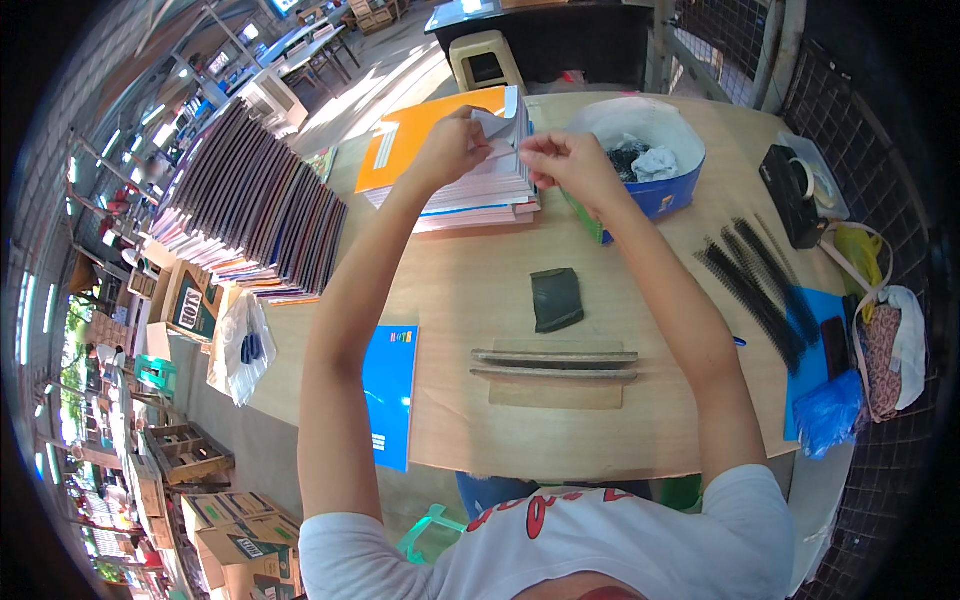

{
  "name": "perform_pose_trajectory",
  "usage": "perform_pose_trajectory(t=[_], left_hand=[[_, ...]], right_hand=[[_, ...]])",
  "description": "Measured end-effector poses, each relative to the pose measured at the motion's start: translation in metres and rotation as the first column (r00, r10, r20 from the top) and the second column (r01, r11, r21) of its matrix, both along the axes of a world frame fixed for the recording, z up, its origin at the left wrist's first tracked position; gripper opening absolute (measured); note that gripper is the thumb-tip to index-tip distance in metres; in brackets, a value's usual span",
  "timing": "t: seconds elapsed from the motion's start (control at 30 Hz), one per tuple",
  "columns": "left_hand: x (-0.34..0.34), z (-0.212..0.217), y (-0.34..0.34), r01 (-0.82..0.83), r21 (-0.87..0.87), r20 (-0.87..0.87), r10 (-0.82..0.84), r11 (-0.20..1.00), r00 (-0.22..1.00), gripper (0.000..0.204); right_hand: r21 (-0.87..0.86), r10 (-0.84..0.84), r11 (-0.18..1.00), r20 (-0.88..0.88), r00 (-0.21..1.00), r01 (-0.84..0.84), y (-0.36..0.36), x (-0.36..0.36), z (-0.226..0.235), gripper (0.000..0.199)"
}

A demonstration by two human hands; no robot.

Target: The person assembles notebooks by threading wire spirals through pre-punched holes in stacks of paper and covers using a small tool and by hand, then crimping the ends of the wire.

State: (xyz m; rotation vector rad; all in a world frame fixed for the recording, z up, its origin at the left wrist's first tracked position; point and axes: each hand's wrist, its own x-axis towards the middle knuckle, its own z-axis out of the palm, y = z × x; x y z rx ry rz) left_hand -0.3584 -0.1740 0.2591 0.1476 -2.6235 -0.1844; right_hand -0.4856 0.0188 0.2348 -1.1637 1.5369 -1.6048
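Observation:
A stack of notebooks [475,195] with an orange cover [410,135] on top sits at the far middle of the table. Over its right part my left hand [452,150] is closed, its fingertips at a raised white page [492,128]. My right hand [578,168] is pinched just past the stack's right edge; whatever lies between its fingertips is too small to make out. Nearer to me lie a dark folded piece [556,300] and two narrow, slightly curved strips [553,365] across a tan board [555,395].
A tall row of stacked notebooks [255,190] leans at the left, beside a plastic bag [243,345]. A blue notebook [392,400] is under my left forearm. At right stand a blue-and-white tub [665,180], black bristly strips [760,290] and a black box [790,195].

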Motion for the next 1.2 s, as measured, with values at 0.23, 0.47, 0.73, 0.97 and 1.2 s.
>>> perform_pose_trajectory(t=[0.23,0.47,0.73,0.97,1.2], left_hand=[[-0.003,0.009,-0.002,-0.144,0.223,0.082,0.128,0.964,0.988,0.016],[0.006,0.005,-0.009,-0.091,0.158,0.062,0.082,0.983,0.995,0.018],[0.001,-0.007,0.000,0.010,0.116,-0.022,-0.007,0.993,1.000,0.035],[0.033,-0.002,-0.009,-0.310,0.134,-0.211,0.333,0.941,0.919,0.036],[0.013,-0.022,0.018,-0.226,-0.114,-0.545,0.130,0.967,0.828,0.067]], right_hand=[[-0.169,-0.292,0.956,-0.465,0.836,0.240,-0.052,-0.016,-0.021,0.016],[-0.367,-0.373,0.920,-0.701,0.607,0.141,-0.046,-0.005,-0.046,0.020],[-0.399,-0.394,0.907,-0.684,0.614,0.138,-0.045,-0.007,-0.049,0.016],[0.296,-0.161,0.951,0.726,0.669,-0.093,-0.107,-0.008,0.027,0.062],[-0.271,-0.094,0.959,-0.024,0.995,0.084,-0.136,-0.090,-0.003,0.043]])
